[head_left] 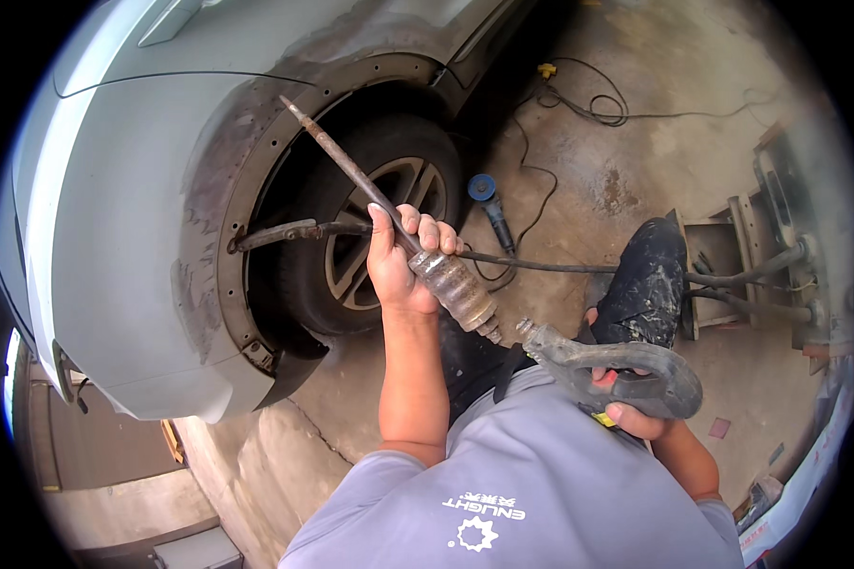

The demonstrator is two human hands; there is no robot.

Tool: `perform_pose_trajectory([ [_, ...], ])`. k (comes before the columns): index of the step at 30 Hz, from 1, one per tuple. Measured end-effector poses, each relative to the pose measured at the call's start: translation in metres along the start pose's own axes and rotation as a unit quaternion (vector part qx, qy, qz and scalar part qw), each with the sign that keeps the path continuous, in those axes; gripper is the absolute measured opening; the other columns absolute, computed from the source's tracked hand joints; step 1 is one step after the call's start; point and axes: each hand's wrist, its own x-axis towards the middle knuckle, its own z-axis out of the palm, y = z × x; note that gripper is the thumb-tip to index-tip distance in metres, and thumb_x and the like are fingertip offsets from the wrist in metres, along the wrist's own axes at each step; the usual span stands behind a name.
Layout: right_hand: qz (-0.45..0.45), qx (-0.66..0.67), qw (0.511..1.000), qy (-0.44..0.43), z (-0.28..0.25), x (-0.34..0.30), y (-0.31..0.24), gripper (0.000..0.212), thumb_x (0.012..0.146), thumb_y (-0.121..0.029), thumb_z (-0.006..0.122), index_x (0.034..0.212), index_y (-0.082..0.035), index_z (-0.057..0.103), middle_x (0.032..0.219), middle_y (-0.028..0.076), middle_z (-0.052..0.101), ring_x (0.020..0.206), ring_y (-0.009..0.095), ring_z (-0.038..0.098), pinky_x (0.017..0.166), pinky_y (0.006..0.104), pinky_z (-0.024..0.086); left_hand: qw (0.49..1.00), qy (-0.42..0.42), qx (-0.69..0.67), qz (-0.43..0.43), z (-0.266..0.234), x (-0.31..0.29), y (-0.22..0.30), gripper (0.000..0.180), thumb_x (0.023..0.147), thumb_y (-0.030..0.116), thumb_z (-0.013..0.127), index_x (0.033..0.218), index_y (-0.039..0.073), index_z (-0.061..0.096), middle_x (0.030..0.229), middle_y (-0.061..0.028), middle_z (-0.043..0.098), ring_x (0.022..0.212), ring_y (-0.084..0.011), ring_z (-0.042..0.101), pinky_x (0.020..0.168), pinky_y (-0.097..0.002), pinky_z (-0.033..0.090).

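My left hand (403, 270) is closed round a slide hammer (457, 292), a long rusty rod with a ridged metal weight at its lower end. The rod slants up and left, its tip in front of the wheel arch's worn, bare-metal edge (223, 209). Against my shirt, my right hand (636, 419) holds a dark grey pistol-grip handle (626, 357) with a red trigger; the grip hides part of the fingers. The handle's threaded end points at the weight's threaded end, with a small gap between them.
A silver car (133, 247) with a wheel (389, 218) stands at left. A clamp (285, 233) grips the arch, and a thick cable (541, 266) runs right to a metal-framed cart (788, 256). An angle grinder (491, 211) and a black cord (607, 109) lie on the floor.
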Motion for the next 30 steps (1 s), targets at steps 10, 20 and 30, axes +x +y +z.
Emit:
perform_pose_trajectory([
  [10,-0.004,0.021,1.0,-0.007,0.0,0.001,0.004,0.033,0.073,-0.009,0.073,0.103,0.002,0.067,0.102,0.014,0.069,0.095,0.027,0.068,0.085,0.0393,0.055,1.0,0.006,-0.001,0.013,0.0,0.004,0.001,0.053,0.109,0.055,0.039,0.08,0.012,0.048,0.064,-0.0035,0.052,0.065,-0.0249,0.053,0.068,-0.0412,0.046],
  [20,-0.003,-0.03,0.999,-0.023,-0.004,0.0,0.003,0.033,0.073,-0.01,0.073,0.104,-0.001,0.068,0.103,0.015,0.071,0.095,0.028,0.069,0.084,0.0395,0.056,0.997,-0.015,-0.073,0.002,0.005,0.011,-0.004,0.054,0.109,0.057,0.037,0.079,0.012,0.048,0.066,-0.0043,0.053,0.068,-0.0257,0.052,0.07,-0.0407,0.044],
  [30,0.004,-0.027,0.999,0.027,0.01,-0.006,-0.014,0.034,0.073,-0.011,0.071,0.104,0.004,0.066,0.098,0.014,0.071,0.09,0.026,0.069,0.088,0.0364,0.055,0.997,-0.006,-0.073,0.019,0.016,0.009,-0.01,0.053,0.11,0.056,0.037,0.08,0.013,0.049,0.064,-0.0021,0.053,0.066,-0.0245,0.054,0.068,-0.0414,0.047],
])
